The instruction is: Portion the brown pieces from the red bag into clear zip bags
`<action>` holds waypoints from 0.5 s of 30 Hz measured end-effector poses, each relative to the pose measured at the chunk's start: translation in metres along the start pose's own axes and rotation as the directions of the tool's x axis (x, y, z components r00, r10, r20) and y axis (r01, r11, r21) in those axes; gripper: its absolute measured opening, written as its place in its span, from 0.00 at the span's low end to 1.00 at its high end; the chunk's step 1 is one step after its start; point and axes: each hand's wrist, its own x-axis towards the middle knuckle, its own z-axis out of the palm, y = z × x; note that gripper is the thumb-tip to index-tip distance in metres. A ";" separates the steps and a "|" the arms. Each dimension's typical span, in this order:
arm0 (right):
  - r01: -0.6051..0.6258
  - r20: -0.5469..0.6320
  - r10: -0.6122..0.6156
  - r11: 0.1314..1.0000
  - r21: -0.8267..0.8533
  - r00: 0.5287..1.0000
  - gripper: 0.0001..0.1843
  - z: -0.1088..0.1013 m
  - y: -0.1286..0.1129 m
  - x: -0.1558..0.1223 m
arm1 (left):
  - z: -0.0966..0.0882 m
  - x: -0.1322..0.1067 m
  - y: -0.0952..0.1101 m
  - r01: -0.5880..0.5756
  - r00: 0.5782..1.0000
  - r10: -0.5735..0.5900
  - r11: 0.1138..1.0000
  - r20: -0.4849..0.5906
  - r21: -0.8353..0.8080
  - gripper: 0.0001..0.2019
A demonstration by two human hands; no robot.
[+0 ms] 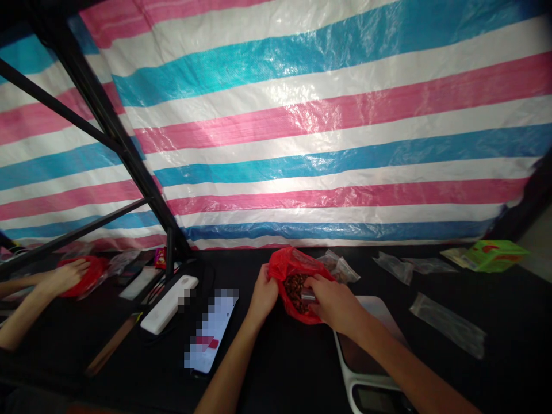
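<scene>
My left hand (263, 296) grips the near edge of a red plastic bag (297, 264), holding its mouth open. The bag holds a heap of small dark brown pieces (294, 292), possibly beans or nuts. My right hand (334, 305) reaches into the bag's mouth from the right, its fingers shut on a small silver metal object (307, 296). The object's full shape is hidden by my fingers. My right forearm passes above a white digital scale (360, 359), and the bag hangs just beyond the scale's platform.
A phone with a blurred screen (211, 330) and a white power bank (168, 303) lie left of me. Clear plastic bags (448, 325) and a green box (487, 256) lie right. A striped tarp (302, 138) stands behind. Far left, a hand on a red bag (84, 276) looks like a reflection.
</scene>
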 end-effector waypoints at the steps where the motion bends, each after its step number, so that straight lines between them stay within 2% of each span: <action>1: 0.000 -0.005 0.000 1.000 -0.002 1.000 0.18 -0.001 0.000 0.000 | 0.000 0.000 0.001 0.009 1.000 -0.009 1.000 0.006 -0.013 0.14; 6: 0.004 -0.016 -0.004 1.000 0.004 1.000 0.13 -0.003 0.000 0.002 | 0.001 -0.001 0.002 0.017 1.000 -0.017 0.996 0.009 -0.091 0.15; 15: -0.043 -0.063 0.045 0.999 0.030 0.997 0.16 0.016 -0.003 0.009 | 0.005 -0.004 0.001 -0.016 0.999 0.019 0.995 0.031 -0.097 0.13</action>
